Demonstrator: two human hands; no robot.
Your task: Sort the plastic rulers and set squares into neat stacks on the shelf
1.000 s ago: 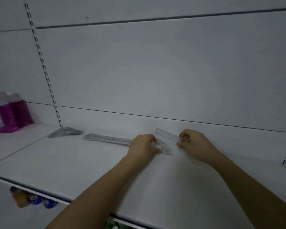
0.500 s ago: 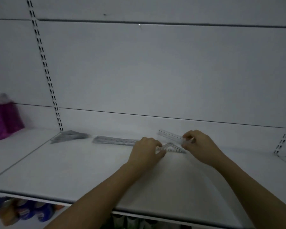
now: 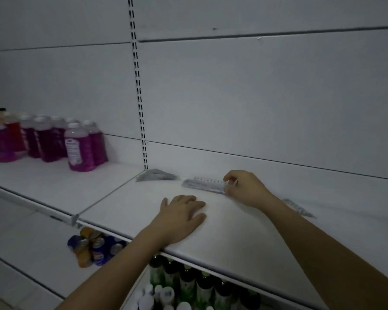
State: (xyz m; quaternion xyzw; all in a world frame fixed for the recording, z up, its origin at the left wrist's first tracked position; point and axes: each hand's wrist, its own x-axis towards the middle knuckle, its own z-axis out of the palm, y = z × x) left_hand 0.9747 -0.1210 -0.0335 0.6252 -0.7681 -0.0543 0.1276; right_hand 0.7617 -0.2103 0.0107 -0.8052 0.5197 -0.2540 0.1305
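On the white shelf [image 3: 233, 238] a stack of clear plastic rulers [image 3: 202, 185] lies near the back panel. My right hand [image 3: 244, 187] pinches the right end of a clear ruler [image 3: 208, 180] that sits on top of that stack. Left of the rulers, a stack of grey set squares [image 3: 157, 175] rests by the slotted upright. My left hand [image 3: 179, 217] lies flat on the bare shelf with fingers spread, holding nothing. Another clear set square [image 3: 297, 206] lies on the shelf behind my right forearm, partly hidden.
Several bottles of purple liquid [image 3: 81, 148] stand on the neighbouring shelf section to the left. Drink cans [image 3: 94, 247] and dark green bottles [image 3: 188, 285] fill the shelf below. A slotted upright [image 3: 139, 97] runs up the back panel.
My right hand carried the ruler left onto the ruler stack. My left hand let go of the set square and came to rest flat on the shelf. The view swung left.
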